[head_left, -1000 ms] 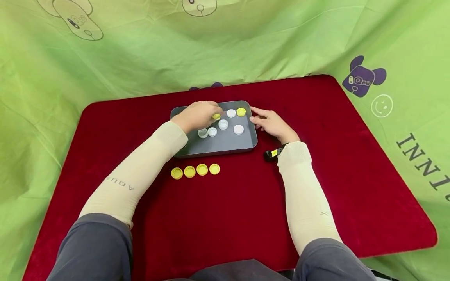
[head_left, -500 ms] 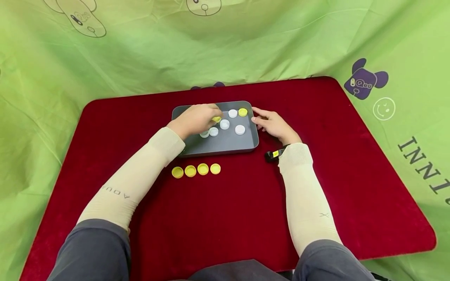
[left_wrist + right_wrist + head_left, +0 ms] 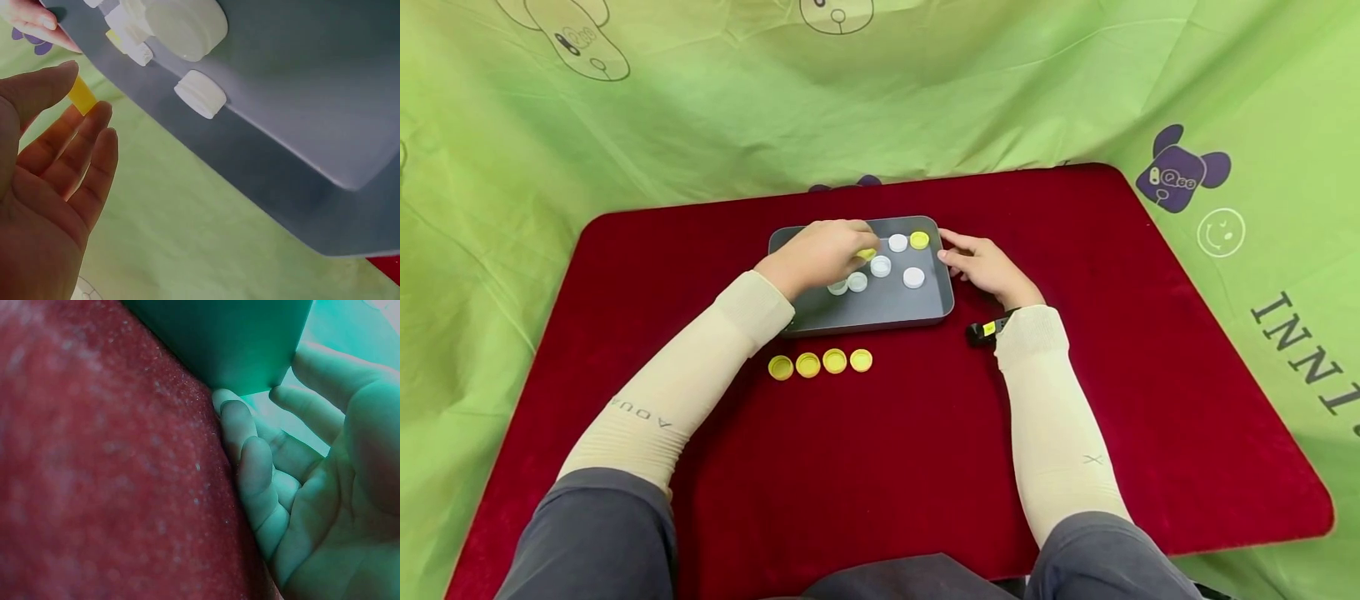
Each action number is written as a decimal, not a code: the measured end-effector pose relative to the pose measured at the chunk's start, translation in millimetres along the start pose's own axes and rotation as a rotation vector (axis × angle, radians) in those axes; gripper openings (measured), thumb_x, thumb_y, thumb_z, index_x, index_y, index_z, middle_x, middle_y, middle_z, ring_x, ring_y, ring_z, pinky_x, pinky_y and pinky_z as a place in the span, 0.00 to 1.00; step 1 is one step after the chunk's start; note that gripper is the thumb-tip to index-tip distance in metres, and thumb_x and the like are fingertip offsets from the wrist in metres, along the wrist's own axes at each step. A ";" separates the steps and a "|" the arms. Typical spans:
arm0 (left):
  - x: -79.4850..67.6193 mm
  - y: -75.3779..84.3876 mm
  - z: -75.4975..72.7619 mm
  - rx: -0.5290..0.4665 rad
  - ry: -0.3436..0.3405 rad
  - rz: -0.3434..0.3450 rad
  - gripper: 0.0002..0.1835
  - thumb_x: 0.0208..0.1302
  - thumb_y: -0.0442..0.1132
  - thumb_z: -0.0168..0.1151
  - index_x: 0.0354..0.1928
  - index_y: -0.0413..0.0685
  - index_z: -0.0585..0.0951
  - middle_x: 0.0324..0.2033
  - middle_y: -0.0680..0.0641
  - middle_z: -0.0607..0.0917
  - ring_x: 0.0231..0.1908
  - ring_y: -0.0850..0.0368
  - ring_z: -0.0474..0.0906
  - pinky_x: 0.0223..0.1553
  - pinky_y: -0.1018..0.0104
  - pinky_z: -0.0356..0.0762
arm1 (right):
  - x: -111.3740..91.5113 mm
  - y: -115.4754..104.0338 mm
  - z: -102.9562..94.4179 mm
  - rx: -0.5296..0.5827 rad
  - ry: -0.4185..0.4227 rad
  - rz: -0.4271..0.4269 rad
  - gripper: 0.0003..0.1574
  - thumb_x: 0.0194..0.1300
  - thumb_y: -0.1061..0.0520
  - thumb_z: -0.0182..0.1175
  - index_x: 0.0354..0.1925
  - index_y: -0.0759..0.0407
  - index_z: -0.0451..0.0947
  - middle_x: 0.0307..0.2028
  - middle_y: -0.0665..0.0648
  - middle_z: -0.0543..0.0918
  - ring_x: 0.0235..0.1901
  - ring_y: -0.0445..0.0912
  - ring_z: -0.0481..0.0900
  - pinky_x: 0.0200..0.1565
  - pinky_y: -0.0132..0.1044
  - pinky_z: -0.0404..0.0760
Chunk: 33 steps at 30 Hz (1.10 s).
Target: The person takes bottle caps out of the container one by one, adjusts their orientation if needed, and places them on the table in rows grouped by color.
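Between the thumb and fingertips of my left hand (image 3: pixel 820 254) is a yellow bottle cap (image 3: pixel 82 95), pinched on edge over the grey tray (image 3: pixel 872 312). Around it in the tray lie several white caps, among them a flat white cap (image 3: pixel 913 277) and a white cap (image 3: pixel 898 242) near the far wall. Another yellow cap (image 3: pixel 919 240) sits in the tray's far right corner. My right hand (image 3: pixel 988 265) rests against the outside of the tray's right wall; in the right wrist view its fingertips touch the tray's corner and the lower fingers bend loosely by the cloth.
In front of the tray, several yellow caps (image 3: pixel 834 361) form a row on the red tablecloth (image 3: pixel 865 450), hollow sides up. A black wrist device (image 3: pixel 981 333) is at the right cuff. Green printed fabric (image 3: pixel 925 100) hangs behind and beside the table.
The left hand stays over the tray with the yellow cap, shifting only slightly. The right hand keeps its place at the tray's side. The head view has moved a little.
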<state>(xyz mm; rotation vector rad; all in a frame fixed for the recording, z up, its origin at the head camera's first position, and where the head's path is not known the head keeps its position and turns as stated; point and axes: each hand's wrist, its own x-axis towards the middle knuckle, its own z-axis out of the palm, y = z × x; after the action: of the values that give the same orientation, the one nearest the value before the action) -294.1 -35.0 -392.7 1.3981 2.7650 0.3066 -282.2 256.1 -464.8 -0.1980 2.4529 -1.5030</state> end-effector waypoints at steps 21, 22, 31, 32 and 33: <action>-19.8 22.3 -9.0 0.069 0.041 0.094 0.12 0.61 0.31 0.66 0.46 0.46 0.84 0.43 0.49 0.81 0.41 0.54 0.80 0.39 0.58 0.79 | -0.2 -1.9 -0.8 0.003 -0.003 0.006 0.34 0.71 0.46 0.58 0.72 0.44 0.63 0.42 0.58 0.83 0.38 0.51 0.79 0.40 0.38 0.75; -21.0 22.7 -8.7 0.073 0.037 0.090 0.12 0.61 0.31 0.66 0.47 0.47 0.84 0.44 0.49 0.81 0.42 0.54 0.80 0.40 0.58 0.79 | -0.3 -1.7 -0.8 0.003 -0.003 0.009 0.34 0.71 0.46 0.58 0.72 0.44 0.63 0.43 0.58 0.83 0.38 0.51 0.79 0.40 0.38 0.75; -31.7 29.0 -6.3 0.086 0.061 0.117 0.15 0.58 0.32 0.69 0.48 0.48 0.84 0.45 0.49 0.82 0.45 0.54 0.79 0.40 0.59 0.80 | -1.8 -3.6 -1.7 0.003 -0.012 0.022 0.35 0.70 0.45 0.58 0.72 0.43 0.62 0.47 0.60 0.81 0.40 0.52 0.79 0.42 0.39 0.75; -32.6 29.4 -5.6 0.087 0.067 0.123 0.15 0.58 0.32 0.70 0.47 0.48 0.84 0.44 0.49 0.82 0.44 0.54 0.79 0.40 0.59 0.80 | -2.1 -4.1 -2.0 0.000 -0.010 0.019 0.35 0.70 0.45 0.58 0.72 0.43 0.62 0.47 0.60 0.81 0.39 0.52 0.79 0.42 0.40 0.75; -33.5 29.8 -4.9 0.090 0.073 0.128 0.15 0.57 0.32 0.70 0.47 0.48 0.84 0.43 0.49 0.82 0.43 0.54 0.79 0.40 0.60 0.79 | -2.2 -4.5 -2.3 -0.002 -0.009 0.017 0.35 0.70 0.46 0.58 0.72 0.43 0.62 0.47 0.60 0.81 0.39 0.52 0.79 0.42 0.40 0.75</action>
<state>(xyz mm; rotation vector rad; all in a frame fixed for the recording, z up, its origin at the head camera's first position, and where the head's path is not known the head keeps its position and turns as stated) -251.0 -45.4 -384.4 1.6206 2.7852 0.2446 -280.8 256.6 -459.5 -0.1831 2.4431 -1.4902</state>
